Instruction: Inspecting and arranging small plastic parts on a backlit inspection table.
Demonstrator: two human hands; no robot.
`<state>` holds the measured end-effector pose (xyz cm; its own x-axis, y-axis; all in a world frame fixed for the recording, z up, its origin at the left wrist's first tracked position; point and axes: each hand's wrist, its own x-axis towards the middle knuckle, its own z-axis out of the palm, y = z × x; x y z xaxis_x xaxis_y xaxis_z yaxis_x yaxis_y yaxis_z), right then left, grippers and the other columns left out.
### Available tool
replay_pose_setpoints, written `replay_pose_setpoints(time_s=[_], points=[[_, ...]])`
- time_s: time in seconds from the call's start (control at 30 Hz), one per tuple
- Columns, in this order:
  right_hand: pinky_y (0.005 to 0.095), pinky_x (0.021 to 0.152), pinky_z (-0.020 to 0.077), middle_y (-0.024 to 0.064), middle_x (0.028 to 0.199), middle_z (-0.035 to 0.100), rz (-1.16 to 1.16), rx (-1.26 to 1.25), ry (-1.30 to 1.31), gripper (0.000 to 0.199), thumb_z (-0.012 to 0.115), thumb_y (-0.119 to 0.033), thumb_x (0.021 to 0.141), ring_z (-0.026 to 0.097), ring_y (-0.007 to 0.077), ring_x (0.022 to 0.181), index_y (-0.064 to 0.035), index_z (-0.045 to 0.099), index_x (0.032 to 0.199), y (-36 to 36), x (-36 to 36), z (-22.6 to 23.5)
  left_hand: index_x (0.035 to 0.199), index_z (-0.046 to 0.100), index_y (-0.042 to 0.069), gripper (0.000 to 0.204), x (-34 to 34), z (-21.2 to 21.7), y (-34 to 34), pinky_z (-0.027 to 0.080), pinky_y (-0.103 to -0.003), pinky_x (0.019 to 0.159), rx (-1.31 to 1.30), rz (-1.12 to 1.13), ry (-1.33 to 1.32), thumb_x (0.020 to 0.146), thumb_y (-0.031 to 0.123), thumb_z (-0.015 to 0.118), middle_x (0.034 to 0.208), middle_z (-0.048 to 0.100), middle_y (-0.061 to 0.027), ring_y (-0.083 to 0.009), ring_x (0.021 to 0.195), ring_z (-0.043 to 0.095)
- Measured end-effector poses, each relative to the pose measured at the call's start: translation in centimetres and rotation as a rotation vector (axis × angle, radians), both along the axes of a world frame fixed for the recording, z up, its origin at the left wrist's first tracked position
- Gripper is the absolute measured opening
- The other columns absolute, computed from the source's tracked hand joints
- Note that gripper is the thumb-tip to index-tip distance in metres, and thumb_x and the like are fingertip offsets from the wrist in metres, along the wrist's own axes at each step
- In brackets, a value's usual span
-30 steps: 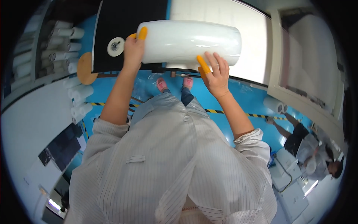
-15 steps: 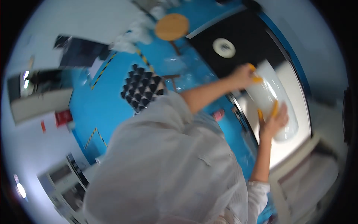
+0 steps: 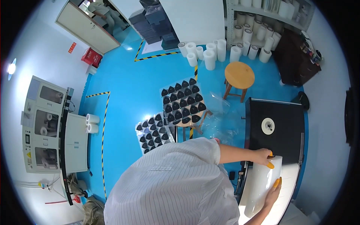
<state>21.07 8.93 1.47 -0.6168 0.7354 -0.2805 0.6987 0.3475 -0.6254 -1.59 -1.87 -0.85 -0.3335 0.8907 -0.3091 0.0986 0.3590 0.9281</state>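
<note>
A large roll of glossy whitish film (image 3: 263,183) is held in both hands over the white part of the worktable (image 3: 288,187). At its far end, my left hand (image 3: 262,157) grips the edge, with yellow finger covers on the fingertips. My right hand (image 3: 273,192) clasps the roll's right side lower down, also with yellow finger covers. Whether the roll touches the table is unclear. Beyond the hands, a round cream-coloured disc (image 3: 267,126) with a dark centre lies on the black part of the table (image 3: 285,144).
Sheets of black rounded-triangular pieces (image 3: 183,101) sit on a low stool to the left. A round wooden stool (image 3: 239,75) stands farther off. White rolls (image 3: 210,56) fill the floor and a shelf (image 3: 258,11) behind. Loose clear film (image 3: 221,123) lies on the blue floor.
My view has swung and steadied, so the table sits lower in the picture. Both hands still hold the roll, now lower and nearer my body.
</note>
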Motion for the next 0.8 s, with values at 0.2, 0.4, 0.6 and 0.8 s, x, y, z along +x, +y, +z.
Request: replay_pose_setpoints(time_s=[0.2,0.4,0.6,0.8], points=[[0.0433,0.089,0.0431,0.0244,0.109,0.053,0.125,0.602,-0.067,0.036,0.046,-0.023,0.095,0.053,0.0404,0.099,0.0006,0.05,0.122,-4.5,-0.1,1.2,0.081,0.069,0.002,0.039,1.3,0.9,0.7,0.052,-0.041,0.071,-0.162,0.132,0.198,0.07,0.039,0.069,0.082,0.067,-0.0177,-0.0316,0.08,0.066],[0.0316,0.098,0.0372,0.0198,0.121,0.057,-0.175,-0.626,-0.107,0.063,0.043,-0.048,0.095,0.052,0.024,0.111,0.0054,0.049,0.127,1.0,0.4,0.3,0.093,0.062,-0.001,0.041,1.1,-2.3,-1.2,0.05,-0.034,0.067,-0.098,0.043,0.154,0.073,0.032,0.078,0.084,0.066,-0.0118,-0.0192,0.075,0.063],[0.0355,0.097,0.038,0.0229,0.124,0.054,-0.152,-0.253,-0.196,0.051,0.045,-0.033,0.091,0.054,0.0322,0.11,0.0032,0.052,0.125,0.0,0.0,0.0,0.099,0.06,0.001,0.023,0.3,0.2,-1.6,0.047,-0.029,0.065,-0.151,-0.029,0.022,0.085,0.019,0.063,0.083,0.063,-0.0072,-0.0129,0.072,0.058],[0.0358,0.073,0.0468,0.0202,0.088,0.057,-0.111,0.086,-0.024,0.018,0.058,-0.009,0.084,0.056,0.031,0.078,0.0067,0.062,0.091,-2.5,-0.1,0.9,0.1,0.057,-0.001,0.024,0.0,1.2,0.9,0.049,-0.027,0.068,-0.455,-0.025,-0.359,0.091,0.02,0.049,0.089,0.063,-0.0092,-0.0149,0.077,0.062]])
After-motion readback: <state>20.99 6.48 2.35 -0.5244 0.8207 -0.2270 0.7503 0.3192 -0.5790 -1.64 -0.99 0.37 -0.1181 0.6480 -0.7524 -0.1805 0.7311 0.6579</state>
